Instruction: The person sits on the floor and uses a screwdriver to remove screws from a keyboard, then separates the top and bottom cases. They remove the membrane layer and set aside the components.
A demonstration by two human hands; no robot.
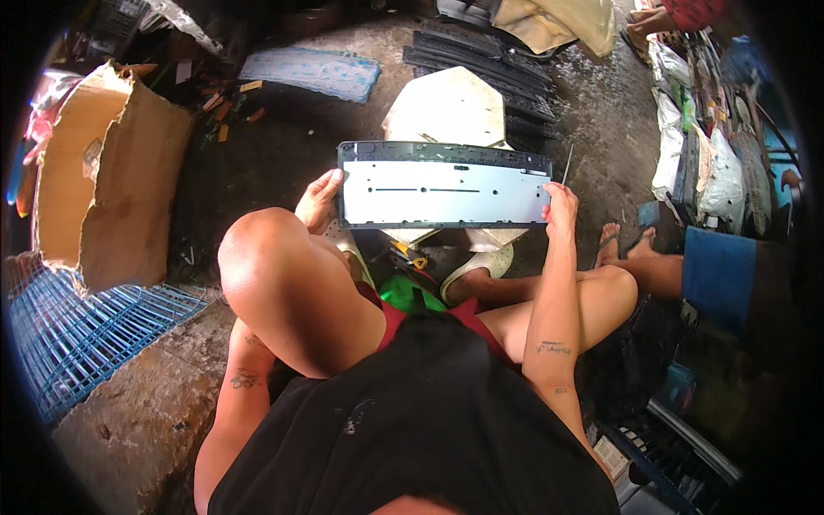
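Note:
Between my hands I hold a long, flat opened keyboard (446,187), a black frame around a pale sheet with small holes and a dark slot. My left hand (321,199) is closed on its left end. My right hand (560,206) pinches the right end, and a thin pointed metal rod (568,161) sticks up from the same hand; its handle is hidden by my fingers. Under the keyboard stands a white many-sided block (451,107), very bright in the light. On the ground between my feet lies a yellow-and-black tool (410,254).
An open cardboard box (129,184) stands left, beside a blue wire rack (94,322). Ahead are a blue-white slab (311,73) and stacked black strips (481,73). At right are bagged things (721,176) and a co-worker's bare feet (625,244). Something green (412,293) lies between my legs.

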